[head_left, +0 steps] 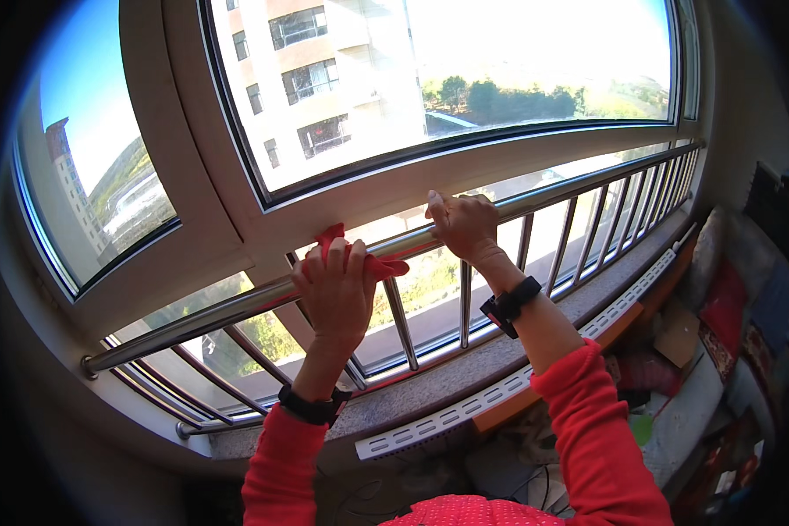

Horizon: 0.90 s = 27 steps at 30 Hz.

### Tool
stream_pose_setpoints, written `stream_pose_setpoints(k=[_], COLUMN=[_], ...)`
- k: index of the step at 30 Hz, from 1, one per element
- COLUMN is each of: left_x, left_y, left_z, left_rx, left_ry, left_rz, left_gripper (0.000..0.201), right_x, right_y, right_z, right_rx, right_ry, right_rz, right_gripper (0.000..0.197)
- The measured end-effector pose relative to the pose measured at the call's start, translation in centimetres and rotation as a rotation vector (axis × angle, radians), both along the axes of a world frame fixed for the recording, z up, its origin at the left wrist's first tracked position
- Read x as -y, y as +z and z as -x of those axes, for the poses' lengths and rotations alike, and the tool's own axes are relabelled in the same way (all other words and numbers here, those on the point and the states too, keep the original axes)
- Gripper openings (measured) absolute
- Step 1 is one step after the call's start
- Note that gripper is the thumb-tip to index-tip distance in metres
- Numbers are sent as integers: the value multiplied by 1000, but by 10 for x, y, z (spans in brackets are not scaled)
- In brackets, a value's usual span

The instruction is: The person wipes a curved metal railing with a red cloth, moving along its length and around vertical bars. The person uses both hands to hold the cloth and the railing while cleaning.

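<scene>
A steel guard rail [587, 180] with upright bars runs across the lower part of a wide window. My left hand [333, 289] presses a red cloth [386, 265] against the top bar of the rail, fingers wrapped over it. To its right, my right hand [463, 223] grips the same top bar bare. Both arms wear red sleeves and a black wristband.
A grey stone sill [465, 373] lies under the rail, with a white slotted vent strip [500, 394] along its front edge. The white window frame [202, 175] rises behind the rail. Cushions and cluttered fabric [728, 307] sit at the right.
</scene>
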<state>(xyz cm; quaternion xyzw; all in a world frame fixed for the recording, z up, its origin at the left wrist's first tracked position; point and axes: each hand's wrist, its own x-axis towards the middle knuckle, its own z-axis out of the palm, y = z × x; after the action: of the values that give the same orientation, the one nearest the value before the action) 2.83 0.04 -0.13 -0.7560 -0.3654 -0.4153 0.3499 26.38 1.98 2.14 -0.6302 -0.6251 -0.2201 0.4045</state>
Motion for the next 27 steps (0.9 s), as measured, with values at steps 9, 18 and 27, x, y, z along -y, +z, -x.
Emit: stream_pose_setpoints(k=[9,18,27], left_x=[-6,-25,-19], left_y=[22,47,30], left_z=[-39,48,48], left_rx=[254,86,14], left_ry=[-631,-49,42], left_rz=[665,671,284], left_gripper=[47,23,39], right_x=[26,15,19], right_y=[12,0,-3], right_z=[64,86,25], right_rx=[-234,84,86], right_ry=[692,360,282], right_rz=[-83,-288,-305], right_gripper=[42,27,16])
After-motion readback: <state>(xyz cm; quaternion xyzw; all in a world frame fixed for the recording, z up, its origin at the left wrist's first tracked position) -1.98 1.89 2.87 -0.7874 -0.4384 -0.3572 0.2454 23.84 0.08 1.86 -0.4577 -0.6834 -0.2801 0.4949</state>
